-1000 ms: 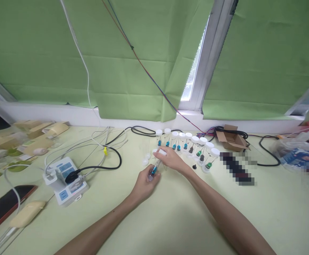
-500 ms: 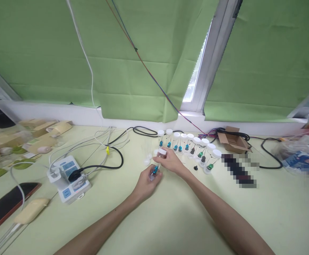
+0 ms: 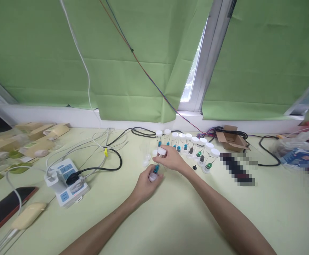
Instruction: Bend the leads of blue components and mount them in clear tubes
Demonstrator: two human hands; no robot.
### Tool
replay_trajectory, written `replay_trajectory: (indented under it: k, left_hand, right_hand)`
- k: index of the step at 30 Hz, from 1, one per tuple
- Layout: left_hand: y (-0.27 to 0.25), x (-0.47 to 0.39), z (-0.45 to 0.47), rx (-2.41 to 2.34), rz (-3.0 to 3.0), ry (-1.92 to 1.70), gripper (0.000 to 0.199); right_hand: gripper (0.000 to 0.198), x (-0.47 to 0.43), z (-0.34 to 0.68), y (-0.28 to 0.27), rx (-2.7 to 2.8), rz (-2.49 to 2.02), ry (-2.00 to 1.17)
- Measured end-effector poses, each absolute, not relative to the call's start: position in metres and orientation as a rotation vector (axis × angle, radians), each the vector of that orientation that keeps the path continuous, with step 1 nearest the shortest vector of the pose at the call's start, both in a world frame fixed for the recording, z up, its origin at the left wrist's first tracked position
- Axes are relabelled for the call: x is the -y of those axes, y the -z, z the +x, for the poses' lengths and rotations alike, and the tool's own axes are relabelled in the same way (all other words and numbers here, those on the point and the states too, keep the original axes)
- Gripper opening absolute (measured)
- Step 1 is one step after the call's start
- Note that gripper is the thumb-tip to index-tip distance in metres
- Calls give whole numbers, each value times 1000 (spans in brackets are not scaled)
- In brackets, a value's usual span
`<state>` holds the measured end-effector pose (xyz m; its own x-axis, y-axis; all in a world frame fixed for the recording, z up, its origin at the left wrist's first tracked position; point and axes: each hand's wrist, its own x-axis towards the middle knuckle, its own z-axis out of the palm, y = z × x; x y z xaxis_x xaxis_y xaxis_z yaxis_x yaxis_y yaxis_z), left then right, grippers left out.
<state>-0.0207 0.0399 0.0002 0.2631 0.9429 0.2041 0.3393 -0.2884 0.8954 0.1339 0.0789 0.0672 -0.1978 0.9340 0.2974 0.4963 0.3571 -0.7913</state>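
My left hand (image 3: 147, 182) is closed around the lower part of a clear vial (image 3: 153, 176), which leans with its base toward me. A small blue part (image 3: 156, 169) shows between my two hands, in line with the vial. At the upper end, the fingers of my right hand (image 3: 172, 158) are closed on a white cap (image 3: 161, 151). Whether the cap is seated on the vial is hidden by my fingers. Just behind stand several clear vials with white caps (image 3: 215, 153), holding blue, green or dark parts.
Clear empty-looking vials (image 3: 146, 150) stand left of my hands. A small black piece (image 3: 195, 167) lies right of them. A power strip (image 3: 66, 180) with cables, a phone (image 3: 8, 209) and packets are on the left. An open cardboard box (image 3: 230, 139) sits at the back right.
The vial has tilted so more of its base faces me, and the blue part now shows closer to the cap. Both hands keep their hold. The view has shifted slightly right.
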Motion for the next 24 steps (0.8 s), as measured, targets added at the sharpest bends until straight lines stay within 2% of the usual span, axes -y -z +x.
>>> replay_trajectory:
  k: [4,9,17,24]
  left_hand:
    - [2,-39,-20,-1179,1715,-989,32]
    - [4,-40,-21,-1183,1708,-967,27]
    - [6,-43,-21,-1170,1751,-934,21]
    - [6,-41,-21,-1136,1766,-919,18]
  right_hand:
    - [30,-73,150,-94,1797,-1312,-489]
    - [25,-65,178,-120,1886,-1457,-339]
    - [18,-74,189,-108,2092,-1958,100]
    - [23,-76,190,-107,2060,-2200,146]
